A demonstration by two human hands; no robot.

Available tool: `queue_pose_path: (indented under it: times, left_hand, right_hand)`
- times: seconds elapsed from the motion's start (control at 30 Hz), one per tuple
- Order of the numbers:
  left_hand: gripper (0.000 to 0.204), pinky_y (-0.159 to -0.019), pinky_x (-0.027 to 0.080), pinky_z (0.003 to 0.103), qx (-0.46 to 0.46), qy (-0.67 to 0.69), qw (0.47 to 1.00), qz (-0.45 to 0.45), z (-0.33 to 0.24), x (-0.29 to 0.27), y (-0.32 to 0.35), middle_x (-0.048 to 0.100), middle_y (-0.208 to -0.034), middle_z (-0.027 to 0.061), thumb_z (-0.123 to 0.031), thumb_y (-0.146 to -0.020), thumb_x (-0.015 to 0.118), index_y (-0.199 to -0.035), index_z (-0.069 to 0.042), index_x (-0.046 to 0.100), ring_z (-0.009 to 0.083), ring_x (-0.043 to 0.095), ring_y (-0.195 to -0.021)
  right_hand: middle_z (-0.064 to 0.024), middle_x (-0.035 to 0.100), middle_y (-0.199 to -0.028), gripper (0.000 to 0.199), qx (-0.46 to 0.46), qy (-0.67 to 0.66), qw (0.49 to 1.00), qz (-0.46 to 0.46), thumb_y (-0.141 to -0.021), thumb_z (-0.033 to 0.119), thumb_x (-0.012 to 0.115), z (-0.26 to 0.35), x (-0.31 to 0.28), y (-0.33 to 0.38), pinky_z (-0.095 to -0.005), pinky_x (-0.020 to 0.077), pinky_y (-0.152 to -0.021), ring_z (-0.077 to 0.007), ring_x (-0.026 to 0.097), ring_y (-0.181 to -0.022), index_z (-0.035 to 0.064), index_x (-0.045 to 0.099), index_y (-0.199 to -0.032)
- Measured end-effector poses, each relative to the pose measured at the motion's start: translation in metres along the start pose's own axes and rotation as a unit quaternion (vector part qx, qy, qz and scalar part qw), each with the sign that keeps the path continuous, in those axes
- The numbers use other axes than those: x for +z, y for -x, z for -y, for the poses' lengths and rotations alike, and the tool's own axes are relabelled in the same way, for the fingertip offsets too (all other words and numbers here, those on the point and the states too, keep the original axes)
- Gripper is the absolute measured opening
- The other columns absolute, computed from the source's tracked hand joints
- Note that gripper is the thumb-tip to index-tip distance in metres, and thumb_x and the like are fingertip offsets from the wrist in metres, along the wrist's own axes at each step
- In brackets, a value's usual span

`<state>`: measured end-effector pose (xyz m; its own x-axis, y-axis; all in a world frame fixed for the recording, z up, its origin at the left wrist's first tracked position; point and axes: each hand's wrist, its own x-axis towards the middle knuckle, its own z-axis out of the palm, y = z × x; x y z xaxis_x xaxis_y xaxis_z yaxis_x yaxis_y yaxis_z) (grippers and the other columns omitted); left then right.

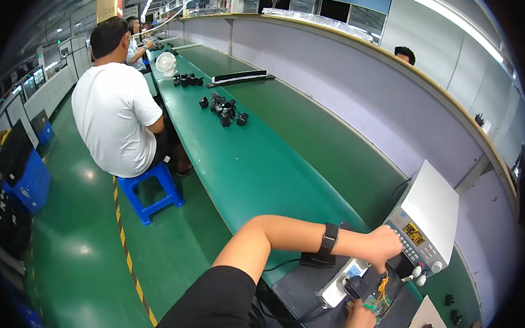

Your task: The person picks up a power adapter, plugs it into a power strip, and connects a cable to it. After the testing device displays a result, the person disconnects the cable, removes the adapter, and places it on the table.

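Observation:
My left hand (385,245) reaches across to the front panel of a grey-white bench instrument (433,209). Its fingers rest on the keypad beside a small orange display and hold nothing. A black band sits on that wrist. Lower down, my right hand (358,322) grips a small green circuit board (376,305) with yellow-orange wires (382,285) rising from it. The board is over a dark mat (304,289), just below the instrument's white knobs (417,274).
A white power strip (342,282) lies left of the board. The long green bench (257,158) carries black parts (224,109) and a small white fan (166,62). A person in a white shirt (115,116) sits on a blue stool (153,188). Blue bins (30,180) stand left.

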<state>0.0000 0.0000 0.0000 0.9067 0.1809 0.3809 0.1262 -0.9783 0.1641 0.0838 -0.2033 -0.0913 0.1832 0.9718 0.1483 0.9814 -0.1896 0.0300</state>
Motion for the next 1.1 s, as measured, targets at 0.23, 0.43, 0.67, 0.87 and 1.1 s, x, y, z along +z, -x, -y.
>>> queue_pose_path:
  times: [0.23, 0.43, 0.67, 0.87, 1.1]
  left_hand:
    - [0.028, -0.056, 0.050, 0.042, -0.144, -0.053, 0.985, 0.073, 0.023, -0.071, 0.078, 0.063, -0.065, 0.0126, -0.030, -0.056, 0.074, -0.066, -0.006, 0.064, 0.0313, 0.064, -0.066]
    - [0.033, -0.067, 0.051, 0.043, -0.489, -0.206, 0.846, -0.053, 0.226, -0.066, 0.202, 0.067, -0.081, 0.0127, -0.036, -0.066, 0.070, -0.083, -0.008, 0.064, 0.0318, 0.065, -0.079]
    - [0.056, -0.080, 0.050, 0.049, -0.645, -0.153, 0.736, -0.141, 0.287, -0.042, 0.249, 0.062, -0.108, 0.0186, -0.045, -0.071, 0.073, -0.108, -0.006, 0.057, 0.0370, 0.058, -0.104]
    - [0.050, -0.096, 0.041, 0.042, -0.181, -0.168, 0.940, -0.236, 0.197, -0.026, 0.190, 0.052, -0.128, 0.0180, -0.011, -0.084, 0.060, -0.130, -0.001, 0.044, 0.0355, 0.050, -0.115]
    - [0.060, -0.095, 0.039, 0.040, 0.063, -0.008, 0.998, 0.003, -0.037, -0.017, 0.114, 0.051, -0.131, 0.0152, -0.021, -0.078, 0.068, -0.131, -0.002, 0.046, 0.0303, 0.050, -0.117]
  right_hand:
    - [-0.0185, 0.062, -0.063, 0.030, 0.049, -0.016, 0.998, 0.042, -0.092, 0.037, 0.050, -0.004, -0.019, -0.001, -0.0471, 0.0493, -0.053, -0.0370, 0.063, -0.058, 0.0094, 0.060, -0.095]
    - [-0.0190, 0.062, -0.062, 0.027, 0.024, -0.031, 0.999, 0.014, -0.093, 0.034, 0.049, 0.008, -0.020, 0.006, -0.0469, 0.0490, -0.053, -0.0368, 0.063, -0.060, 0.0096, 0.061, -0.096]
    - [-0.0104, 0.063, -0.065, 0.016, 0.009, -0.021, 1.000, 0.005, -0.078, 0.017, 0.062, 0.000, -0.004, 0.007, -0.0380, 0.0483, -0.059, -0.0288, 0.062, -0.061, 0.0029, 0.061, -0.086]
    - [-0.0104, 0.061, -0.064, 0.009, 0.061, -0.085, 0.994, -0.023, -0.081, 0.015, 0.058, -0.003, -0.016, 0.001, -0.0373, 0.0474, -0.061, -0.0273, 0.062, -0.066, 0.0075, 0.061, -0.083]
    - [-0.0102, 0.065, -0.080, 0.018, 0.126, -0.302, 0.926, -0.186, -0.081, 0.015, 0.065, 0.001, -0.025, 0.024, -0.0368, 0.0465, -0.067, -0.0285, 0.062, -0.076, 0.0073, 0.065, -0.098]
